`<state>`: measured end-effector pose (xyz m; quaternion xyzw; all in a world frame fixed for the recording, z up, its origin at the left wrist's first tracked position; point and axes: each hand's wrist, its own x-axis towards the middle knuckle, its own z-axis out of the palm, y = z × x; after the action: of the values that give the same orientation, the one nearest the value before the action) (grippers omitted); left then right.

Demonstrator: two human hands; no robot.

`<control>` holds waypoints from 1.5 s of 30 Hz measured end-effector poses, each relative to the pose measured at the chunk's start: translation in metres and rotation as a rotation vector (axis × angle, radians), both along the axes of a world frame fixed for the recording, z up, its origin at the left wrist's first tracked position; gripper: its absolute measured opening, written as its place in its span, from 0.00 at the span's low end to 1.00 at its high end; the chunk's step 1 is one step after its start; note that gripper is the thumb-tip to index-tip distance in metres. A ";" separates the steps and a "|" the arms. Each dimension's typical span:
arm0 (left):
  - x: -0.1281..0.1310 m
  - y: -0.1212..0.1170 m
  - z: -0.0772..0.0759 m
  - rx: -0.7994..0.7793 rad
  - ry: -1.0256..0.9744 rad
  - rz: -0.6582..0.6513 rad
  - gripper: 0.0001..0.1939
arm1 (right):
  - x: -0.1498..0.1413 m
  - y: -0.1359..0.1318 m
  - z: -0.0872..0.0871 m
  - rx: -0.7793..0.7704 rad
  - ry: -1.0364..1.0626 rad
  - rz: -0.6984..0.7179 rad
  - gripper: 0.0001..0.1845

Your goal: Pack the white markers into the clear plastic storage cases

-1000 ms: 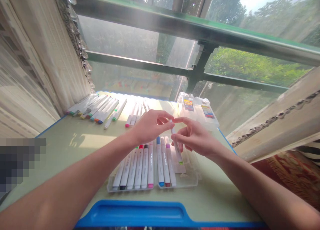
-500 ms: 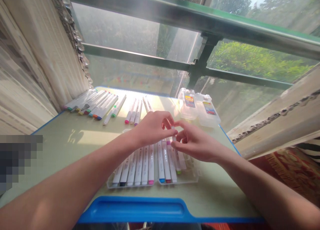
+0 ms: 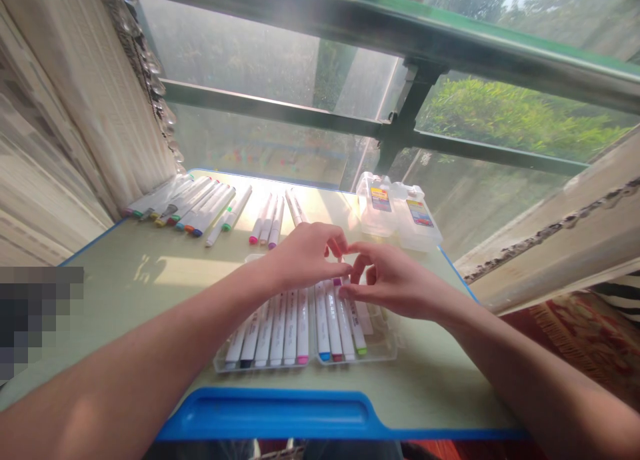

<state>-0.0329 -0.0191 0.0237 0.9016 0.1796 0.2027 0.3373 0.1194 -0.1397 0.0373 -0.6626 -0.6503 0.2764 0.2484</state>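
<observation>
A clear plastic case [image 3: 395,353] lies unfolded on the table, with white markers in both halves. My left hand [image 3: 313,253] is over the case's far middle, its fingers bent and the thumb apart from the index finger. Facing it from the right is my right hand [image 3: 393,280], index finger and thumb spread around the upper ends of the markers. Its thumb is close to a green-tipped marker [image 3: 357,323], which lies in the right half beside a red-tipped marker [image 3: 333,323] and a blue-tipped marker [image 3: 321,323]. My hands hide these markers' far ends.
Several loose markers [image 3: 205,203] lie in a row at the back left, and a few more [image 3: 270,220] near the back middle. Two clear cases with labels [image 3: 400,210] stand at the back right by the window. A blue tray ledge [image 3: 275,407] runs along the front edge.
The green-tipped marker has settled lower between its neighbours, its tip nearer the case's front wall. My right thumb and index finger are a little wider apart; my left hand has barely moved.
</observation>
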 end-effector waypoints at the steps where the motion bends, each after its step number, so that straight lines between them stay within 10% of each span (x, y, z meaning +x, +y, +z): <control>1: 0.000 0.000 0.000 -0.003 0.004 -0.003 0.09 | 0.000 0.000 0.000 -0.007 0.004 0.002 0.23; 20: 0.002 0.001 -0.002 0.016 0.000 -0.003 0.09 | 0.014 0.004 0.002 0.012 -0.125 0.000 0.09; 45: 0.001 0.001 -0.004 0.054 0.003 -0.057 0.08 | 0.022 0.010 0.004 -0.107 -0.046 0.096 0.22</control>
<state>-0.0324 -0.0177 0.0201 0.9154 0.1488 0.1965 0.3182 0.1412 -0.1301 0.0412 -0.6490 -0.6711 0.3073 0.1842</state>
